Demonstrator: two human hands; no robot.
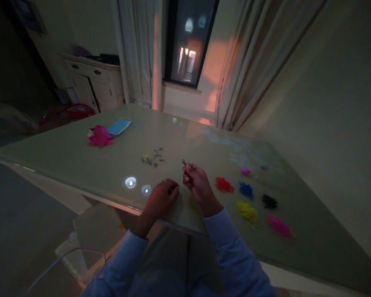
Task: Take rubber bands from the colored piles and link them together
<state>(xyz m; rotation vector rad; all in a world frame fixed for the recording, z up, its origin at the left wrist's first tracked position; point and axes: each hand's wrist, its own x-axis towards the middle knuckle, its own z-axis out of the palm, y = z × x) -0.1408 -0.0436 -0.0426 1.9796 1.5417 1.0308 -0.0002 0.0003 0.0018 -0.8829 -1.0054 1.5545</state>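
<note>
My right hand [196, 184] is raised a little over the table, with thumb and fingers pinched on a small black rubber band [183, 162] whose loop sticks up above the fingertips. Beside it, my left hand [163, 197] rests on the tabletop near the front edge, fingers curled in; whether anything is inside them is hidden. Several small dark loops [157, 155] and a few yellow and blue bits [146, 159] lie scattered ahead of my left hand. To the right are loose piles of bands: red [224, 185], blue [246, 189], yellow [247, 212], black [269, 201] and pink [278, 225].
On the glossy table [80, 165], a blue face mask [119, 126] and crumpled pink wrapping [100, 136] lie at the far left. A small pink piece [245, 171] sits behind the piles. Curtains, a window and a white cabinet [95, 84] stand beyond.
</note>
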